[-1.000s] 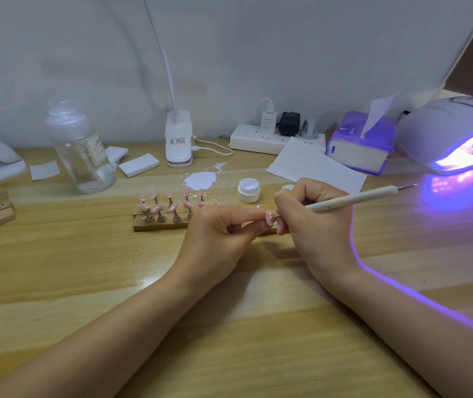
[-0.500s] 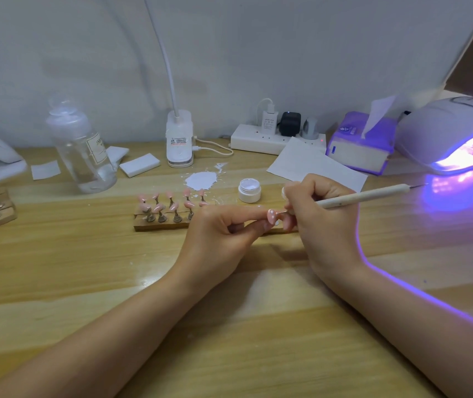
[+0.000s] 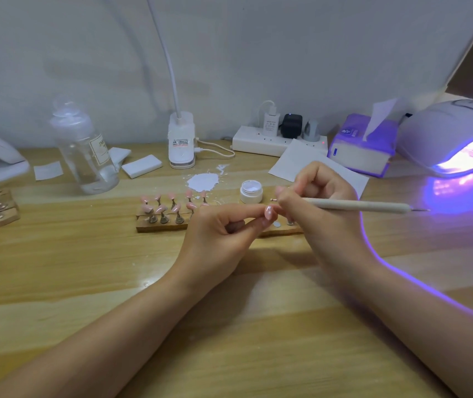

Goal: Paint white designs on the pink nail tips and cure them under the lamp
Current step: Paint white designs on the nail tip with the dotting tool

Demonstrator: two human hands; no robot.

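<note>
Left hand [image 3: 218,239] pinches 1 pink nail tip [image 3: 269,212] between thumb and forefinger, above the wooden holder [image 3: 155,225]. Right hand [image 3: 315,202] grips the dotting pen [image 3: 353,206], fingers curled, its tip just beside the open white gel pot [image 3: 251,191]. Curing lamp [image 3: 453,133] glows violet at far right.

Wooden table [image 3: 57,268] with items resting on it: clear bottle [image 3: 86,150] at left, lamp base [image 3: 181,145] and power strip [image 3: 275,140] against the wall, tissue box [image 3: 361,150] and lit curing lamp [image 3: 456,136] at right. Centre: wooden holder [image 3: 160,224] of pink nail tips, white paint smear [image 3: 203,181], small open jar [image 3: 251,191], paper sheet [image 3: 295,159].
</note>
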